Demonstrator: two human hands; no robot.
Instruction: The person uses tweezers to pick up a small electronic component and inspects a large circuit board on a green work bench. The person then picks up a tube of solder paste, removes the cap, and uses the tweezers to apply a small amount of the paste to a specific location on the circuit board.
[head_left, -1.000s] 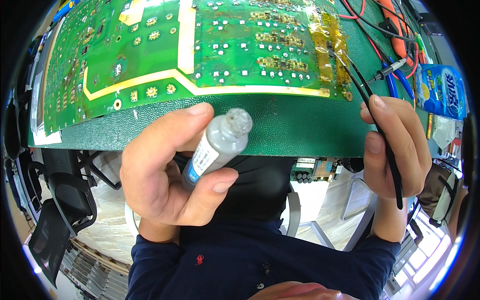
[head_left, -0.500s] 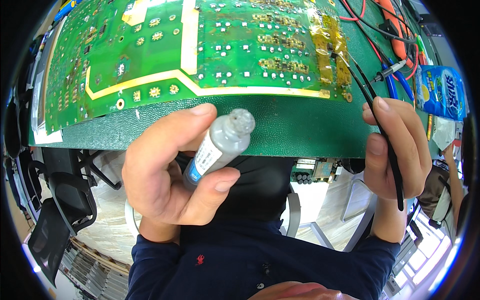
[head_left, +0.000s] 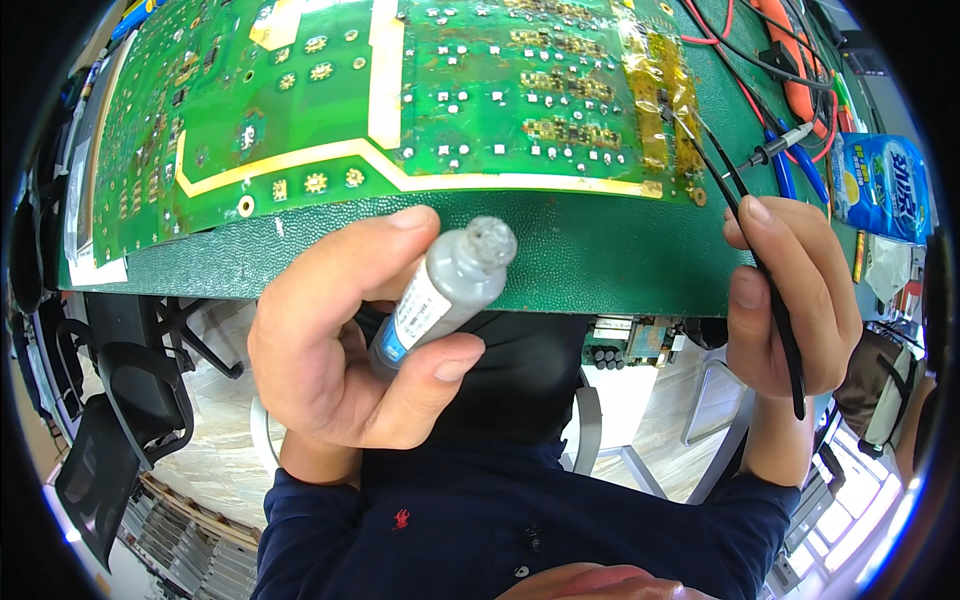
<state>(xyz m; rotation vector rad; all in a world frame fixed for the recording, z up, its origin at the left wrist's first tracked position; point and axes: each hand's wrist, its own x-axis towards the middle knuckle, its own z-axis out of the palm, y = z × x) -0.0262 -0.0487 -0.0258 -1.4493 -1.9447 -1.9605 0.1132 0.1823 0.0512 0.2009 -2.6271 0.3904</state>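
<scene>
Between the thumb and fingers of my left hand (head_left: 335, 335) is a small grey bottle (head_left: 445, 290) with a white and blue label. It tilts so that its narrow, crusted grey top faces up and to the right. My right hand (head_left: 795, 290) grips black tweezers (head_left: 762, 245), their two thin tips apart and pointing up-left at the edge of a large green circuit board (head_left: 290, 120). Whether the tips touch the board I cannot tell. Amber tape (head_left: 655, 100) covers the board's right end, close to those tips.
The board lies on a green mat (head_left: 600, 245) along the table's front edge. At the right are an orange meter (head_left: 790, 70) with red and black leads, blue-handled pliers (head_left: 785, 172) and a blue packet (head_left: 882, 185). A black chair (head_left: 125, 385) stands at the lower left.
The bottle and my left hand have shifted slightly right. The board also appears a little further right in view. Both grips are unchanged, and a person's arm at the far right has moved lower.
</scene>
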